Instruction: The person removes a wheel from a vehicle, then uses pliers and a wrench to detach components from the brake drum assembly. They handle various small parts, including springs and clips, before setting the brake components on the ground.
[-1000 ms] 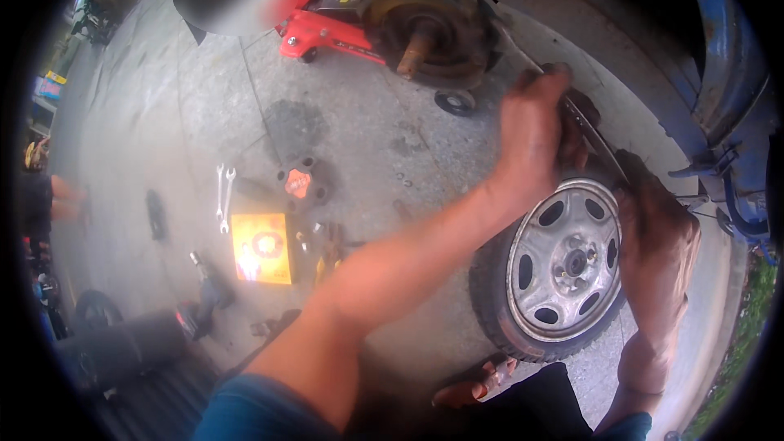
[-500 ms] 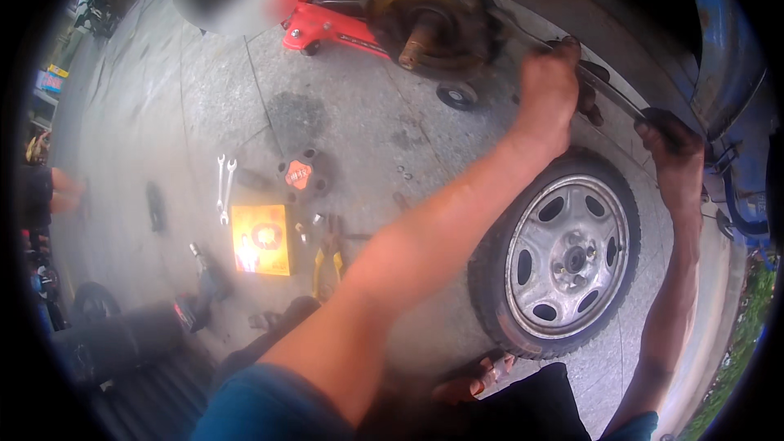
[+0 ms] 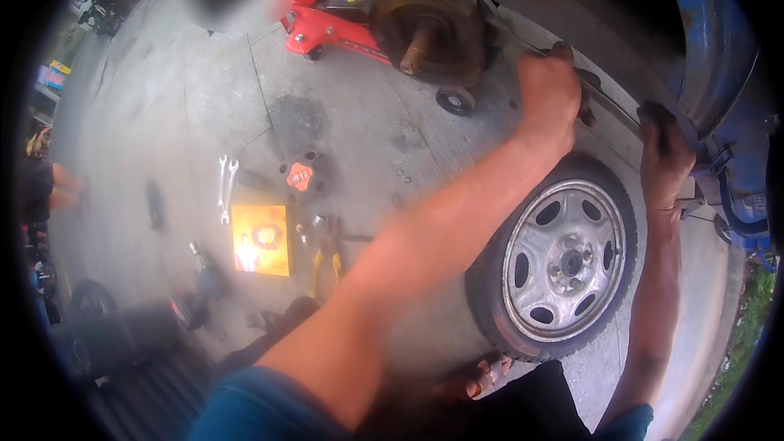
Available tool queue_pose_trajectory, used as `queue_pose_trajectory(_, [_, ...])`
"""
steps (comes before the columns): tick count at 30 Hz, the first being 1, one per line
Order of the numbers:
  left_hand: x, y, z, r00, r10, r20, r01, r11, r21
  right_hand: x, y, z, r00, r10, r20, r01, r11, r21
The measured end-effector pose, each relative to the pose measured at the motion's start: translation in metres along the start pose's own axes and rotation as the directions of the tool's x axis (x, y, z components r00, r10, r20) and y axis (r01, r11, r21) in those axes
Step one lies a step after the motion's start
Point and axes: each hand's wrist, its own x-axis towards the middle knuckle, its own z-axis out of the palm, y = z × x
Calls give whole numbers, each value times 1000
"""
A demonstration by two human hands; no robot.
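Note:
My left hand (image 3: 554, 86) is closed around a long thin metal bar (image 3: 614, 106), its fingers dark with grime. Farther along that bar, toward its right end, my right hand (image 3: 665, 147) grips it with blackened fingers. Leftward the bar slants up toward a round, rusty brown hub part (image 3: 429, 24) with a stub shaft (image 3: 418, 47) sticking out. Where the bar's tip meets that part I cannot make out. Below my hands a tyre on a silver steel wheel (image 3: 567, 257) lies on the ground.
A red floor jack (image 3: 335, 33) stands beside the hub. On the concrete lie a small dark ring (image 3: 456, 100), two wrenches (image 3: 227, 188), a yellow box (image 3: 261, 239), an orange-labelled cap (image 3: 300, 176), yellow-handled pliers (image 3: 327, 265) and a power tool (image 3: 200, 286). Blue bodywork (image 3: 710, 41) rises at right.
My right hand has shifted slightly left, its wrist bending more upright. My left hand keeps nearly the same place on the bar. The view has moved a little.

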Motion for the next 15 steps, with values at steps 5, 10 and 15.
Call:
queue_pose_trajectory(5, [0,9,-24,999,33,-14,-33,999,-5,-9,-29,7,965,-150,216,202,948,-245])
queue_pose_trajectory(10, [18,-15,2,954,300,-23,-300,954,-1,19,28,7,879,-467,100,475,835,-279])
queue_pose_trajectory(15, [3,-10,-10,994,100,-40,-101,994,-28,0,-8,3,956,-268,122,291,920,-261])
